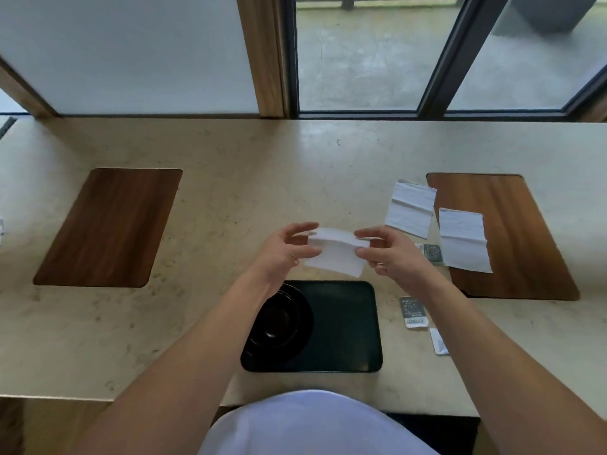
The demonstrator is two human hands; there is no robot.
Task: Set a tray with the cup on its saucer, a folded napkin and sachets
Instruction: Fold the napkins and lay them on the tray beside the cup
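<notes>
Item in hand: white napkin (335,252), held in the air just beyond the far edge of the dark tray (345,326); your left hand (282,251) pinches its left end and your right hand (391,254) pinches its right end, both closed on the paper, with a crease running across its top. Step, as judged: folding the napkin, not yet laid down. On the tray, left half: dark cup (274,323) seated on its dark saucer (295,336), partly hidden by your left forearm; the tray's right half is bare. Right of the tray, on the counter: one sachet (413,312) near its far right corner, a second sachet (438,341) just past that, a third sachet (431,252) farther off beyond your right hand. Spare napkins, two (410,208) (464,239), lie well right of and beyond the tray, near a wooden inlay (522,238). Next move calls for closing the fold squarely, then setting the napkin on the bare half of the tray; the sachets follow.
</notes>
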